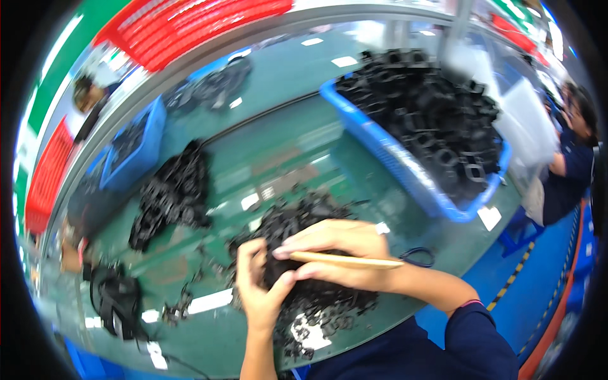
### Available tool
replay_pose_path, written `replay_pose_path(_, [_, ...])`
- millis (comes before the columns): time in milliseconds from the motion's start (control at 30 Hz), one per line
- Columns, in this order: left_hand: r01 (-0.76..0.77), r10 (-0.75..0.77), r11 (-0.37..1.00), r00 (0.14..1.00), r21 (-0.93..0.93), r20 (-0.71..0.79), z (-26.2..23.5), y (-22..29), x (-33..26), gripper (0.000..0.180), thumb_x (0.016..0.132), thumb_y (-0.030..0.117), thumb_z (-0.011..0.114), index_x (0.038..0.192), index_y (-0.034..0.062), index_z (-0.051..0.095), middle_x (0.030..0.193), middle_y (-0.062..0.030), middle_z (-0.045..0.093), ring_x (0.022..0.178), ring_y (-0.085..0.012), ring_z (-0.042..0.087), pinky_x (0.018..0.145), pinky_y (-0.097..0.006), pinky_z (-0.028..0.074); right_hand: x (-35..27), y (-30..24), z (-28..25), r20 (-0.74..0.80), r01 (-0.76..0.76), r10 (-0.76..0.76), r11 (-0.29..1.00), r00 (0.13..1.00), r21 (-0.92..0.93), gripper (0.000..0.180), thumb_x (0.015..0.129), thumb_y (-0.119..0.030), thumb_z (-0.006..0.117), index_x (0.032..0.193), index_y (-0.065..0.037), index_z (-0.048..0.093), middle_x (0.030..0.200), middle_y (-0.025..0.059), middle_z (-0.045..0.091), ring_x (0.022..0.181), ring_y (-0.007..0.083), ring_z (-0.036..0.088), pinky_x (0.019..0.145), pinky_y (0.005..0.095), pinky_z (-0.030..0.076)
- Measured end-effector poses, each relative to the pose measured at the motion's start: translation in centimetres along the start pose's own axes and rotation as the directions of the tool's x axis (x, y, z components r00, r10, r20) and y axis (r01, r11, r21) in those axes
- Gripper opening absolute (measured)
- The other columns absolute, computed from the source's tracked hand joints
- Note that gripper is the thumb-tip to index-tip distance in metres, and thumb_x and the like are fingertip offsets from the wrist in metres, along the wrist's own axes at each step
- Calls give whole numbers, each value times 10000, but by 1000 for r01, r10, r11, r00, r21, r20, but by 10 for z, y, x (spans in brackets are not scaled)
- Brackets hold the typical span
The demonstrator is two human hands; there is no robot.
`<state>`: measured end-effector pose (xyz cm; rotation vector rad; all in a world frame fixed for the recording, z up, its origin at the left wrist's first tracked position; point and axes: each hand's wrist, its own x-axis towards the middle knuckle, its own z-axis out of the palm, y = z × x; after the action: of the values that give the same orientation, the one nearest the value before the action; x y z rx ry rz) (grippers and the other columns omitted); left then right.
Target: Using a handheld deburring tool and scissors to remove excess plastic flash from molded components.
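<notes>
My right hand [348, 244] is closed around a slim, pale wooden-coloured stick-like tool [354, 259]. The tool's tip reaches toward my left fingers, and its kind is not clear. Beside it my left hand [258, 285] is curled, thumb and fingers bent toward each other. What they pinch blends into the dark parts behind and cannot be made out. Both hands hover over a heap of small black moulded pieces [342, 301] on the green tabletop [253, 345].
A blue basket [399, 158] full of black square-framed parts stands at the right. Another black pile [174, 190] lies left, near a smaller blue bin [142, 149]. A black strapped object [117, 297] sits at the left edge. Red crates [190, 28] line the back; people work nearby.
</notes>
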<state>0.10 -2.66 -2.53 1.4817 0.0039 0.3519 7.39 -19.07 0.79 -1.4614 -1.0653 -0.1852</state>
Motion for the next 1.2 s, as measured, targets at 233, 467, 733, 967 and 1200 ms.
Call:
replay_pose_path(233, [-44, 44, 999, 999, 12, 22, -3, 4, 3, 584, 675, 103, 771, 1137, 2, 428, 974, -94, 596, 907, -142, 562, 839, -269, 427, 5, -6, 1, 35, 107, -104, 990, 994, -91, 216, 693, -37, 739, 886, -6, 647, 969, 183, 664, 943, 321, 646, 818, 401, 520])
replay_pose_path(467, [-241, 235, 946, 971, 217, 51, -8, 0, 6, 604, 622, 94, 793, 1112, -15, 457, 936, -118, 613, 856, -149, 590, 791, -266, 466, 7, -12, -1, 120, 141, -122, 976, 985, -166, 201, 674, -29, 742, 853, -35, 651, 973, 158, 650, 926, 308, 641, 801, 389, 527])
replay_pose_path(733, [-349, 342, 904, 937, 248, 71, -8, -3, 8, 605, 596, 107, 813, 1100, -14, 500, 950, -105, 625, 838, -165, 624, 756, -282, 501, 7, -10, -4, 169, 164, -133, 969, 977, -187, 240, 647, -53, 772, 856, -39, 656, 930, 124, 639, 880, 290, 642, 769, 370, 531])
replay_pose_path(967, [-392, 384, 822, 917, 412, 106, -10, -5, 8, 576, 594, 133, 798, 1083, 1, 524, 937, -126, 632, 816, -213, 652, 713, -298, 517, 7, -7, 4, 126, 274, -245, 902, 961, -333, 210, 637, -105, 773, 812, -64, 666, 879, 79, 637, 798, 252, 641, 663, 320, 507])
replay_pose_path(1200, [-432, 424, 844, 900, 317, 98, -9, -6, 9, 609, 573, 144, 817, 1091, 5, 529, 1007, -143, 637, 853, -255, 653, 726, -322, 522, 9, -5, -2, 141, 177, -157, 974, 977, -143, 200, 633, -59, 773, 799, -48, 663, 888, 83, 629, 795, 241, 624, 690, 327, 499])
